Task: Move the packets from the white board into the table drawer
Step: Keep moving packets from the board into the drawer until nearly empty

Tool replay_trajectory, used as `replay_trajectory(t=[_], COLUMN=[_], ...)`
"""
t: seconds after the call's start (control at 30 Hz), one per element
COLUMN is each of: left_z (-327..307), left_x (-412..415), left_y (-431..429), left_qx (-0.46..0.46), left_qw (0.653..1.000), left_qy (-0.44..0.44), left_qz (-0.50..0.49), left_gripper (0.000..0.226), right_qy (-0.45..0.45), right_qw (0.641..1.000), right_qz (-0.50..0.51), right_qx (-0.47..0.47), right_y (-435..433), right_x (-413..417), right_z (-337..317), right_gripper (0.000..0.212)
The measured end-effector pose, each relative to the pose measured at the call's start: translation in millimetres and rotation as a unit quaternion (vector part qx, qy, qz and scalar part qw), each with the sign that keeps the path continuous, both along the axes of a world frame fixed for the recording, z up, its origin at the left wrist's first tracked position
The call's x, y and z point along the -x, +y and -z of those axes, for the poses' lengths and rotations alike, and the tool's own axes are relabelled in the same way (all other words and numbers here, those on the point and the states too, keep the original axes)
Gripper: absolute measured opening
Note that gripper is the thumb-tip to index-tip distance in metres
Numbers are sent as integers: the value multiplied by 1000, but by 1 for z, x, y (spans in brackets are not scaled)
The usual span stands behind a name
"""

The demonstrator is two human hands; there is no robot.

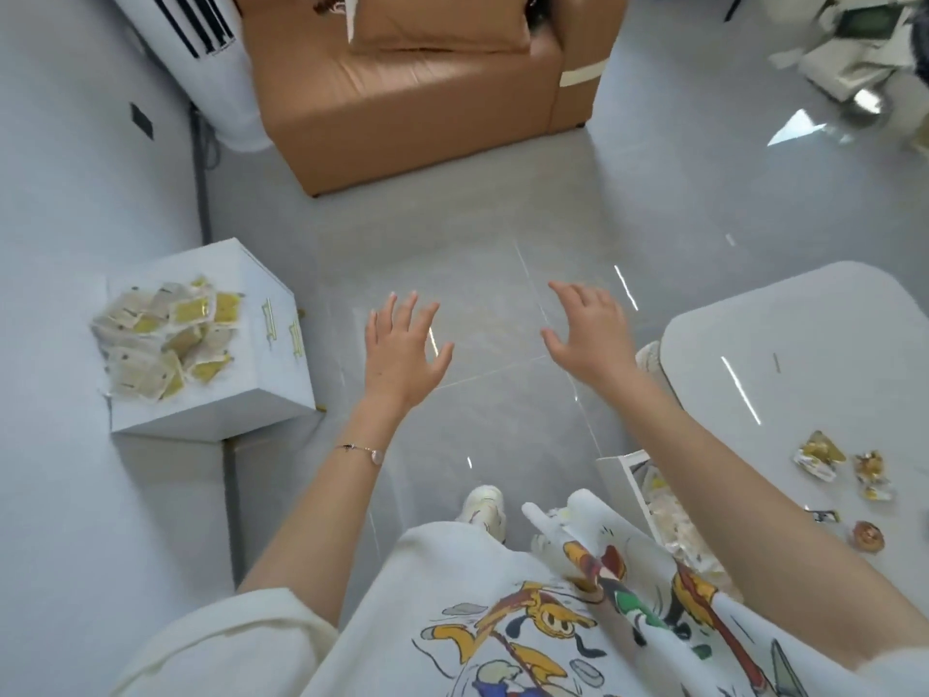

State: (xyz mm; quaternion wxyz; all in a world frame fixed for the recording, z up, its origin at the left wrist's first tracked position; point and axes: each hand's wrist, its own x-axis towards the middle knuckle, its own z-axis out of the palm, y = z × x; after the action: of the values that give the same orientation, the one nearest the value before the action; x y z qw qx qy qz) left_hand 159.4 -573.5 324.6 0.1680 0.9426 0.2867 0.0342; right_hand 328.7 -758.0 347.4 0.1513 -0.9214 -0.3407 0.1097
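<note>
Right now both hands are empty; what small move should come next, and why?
Probably reach the left hand toward the packets heaped on the white board: it and the right hand hold nothing, and the table drawer already stands open.

A home living room, by the look of it: a tan leather armchair (402, 88) with a cushion (437, 22), a standing air conditioner (201, 57), a glossy grey tiled floor (492, 274) and a low white table (804, 354).
</note>
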Motion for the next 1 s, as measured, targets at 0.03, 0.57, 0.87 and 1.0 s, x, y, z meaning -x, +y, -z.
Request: replay_trajectory(t=[0.03, 0.57, 0.87, 1.0], left_z=[1, 21, 12, 16], left_x=[5, 9, -9, 2], left_y=[12, 170, 250, 280], left_qx=[2, 30, 54, 63], left_qw=[1000, 972, 927, 908], left_qy=[1, 46, 33, 40], left_qz=[-17, -227, -369, -413], left_gripper=[57, 60, 59, 59], right_qy=[0, -20, -22, -22], right_qw=[1000, 963, 903, 872], right_qz=[-14, -268, -428, -487], right_qx=[-1, 26, 41, 45], right_y=[16, 263, 402, 461], right_x=[0, -45, -65, -51], right_z=[0, 16, 7, 7], right_gripper=[62, 64, 62, 63])
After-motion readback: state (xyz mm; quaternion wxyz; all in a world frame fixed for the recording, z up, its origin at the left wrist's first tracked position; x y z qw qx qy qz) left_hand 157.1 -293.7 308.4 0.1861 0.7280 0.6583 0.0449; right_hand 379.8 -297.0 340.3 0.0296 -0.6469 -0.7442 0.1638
